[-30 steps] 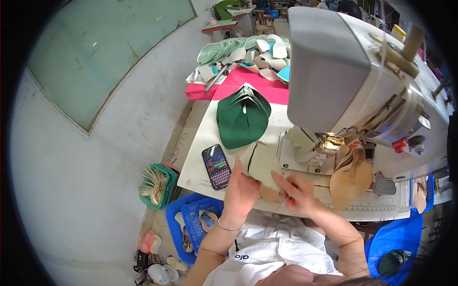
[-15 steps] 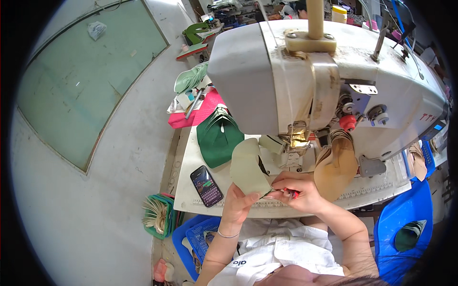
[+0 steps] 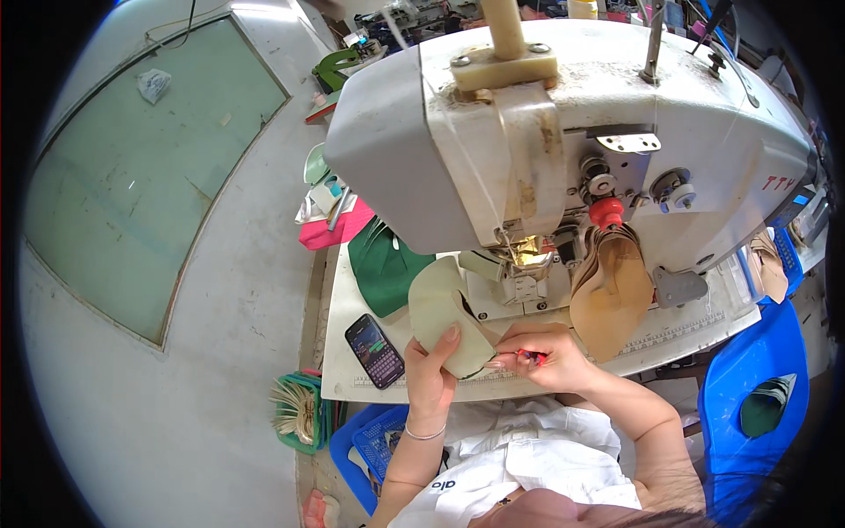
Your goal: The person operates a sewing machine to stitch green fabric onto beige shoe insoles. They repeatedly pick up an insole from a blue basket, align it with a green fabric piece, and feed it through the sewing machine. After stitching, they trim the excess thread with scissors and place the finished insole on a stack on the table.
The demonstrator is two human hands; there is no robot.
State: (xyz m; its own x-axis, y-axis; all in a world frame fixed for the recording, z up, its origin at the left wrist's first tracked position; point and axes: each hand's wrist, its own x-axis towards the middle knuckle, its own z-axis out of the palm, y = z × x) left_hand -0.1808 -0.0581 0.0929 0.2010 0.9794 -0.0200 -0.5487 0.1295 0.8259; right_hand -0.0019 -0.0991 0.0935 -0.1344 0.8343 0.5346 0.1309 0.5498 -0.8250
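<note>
My left hand (image 3: pixel 431 377) grips a curved pale green shoe-upper piece (image 3: pixel 440 304), thumb on top and fingers underneath. The piece is held over the table's front edge, below the needle area of a large white sewing machine (image 3: pixel 396 150). My right hand (image 3: pixel 559 359) is closed around a small red-handled tool (image 3: pixel 531 356), most of it hidden in the fingers, so its exact kind is unclear. The right fingertips are at the piece's lower right edge. A stack of tan upper pieces (image 3: pixel 612 304) lies just beyond the right hand.
A phone (image 3: pixel 374 352) lies left of my left hand, with dark green pieces (image 3: pixel 383 268) behind it. Blue baskets (image 3: pixel 378 440) sit below the table at left, beside a green basket (image 3: pixel 299 409) of pieces. A blue bin (image 3: pixel 757 361) stands at right.
My left thumb now lies further up on the pale green piece, and more of its lower edge shows. My right hand stays at that edge with the red tool. The whole view has shifted slightly.
</note>
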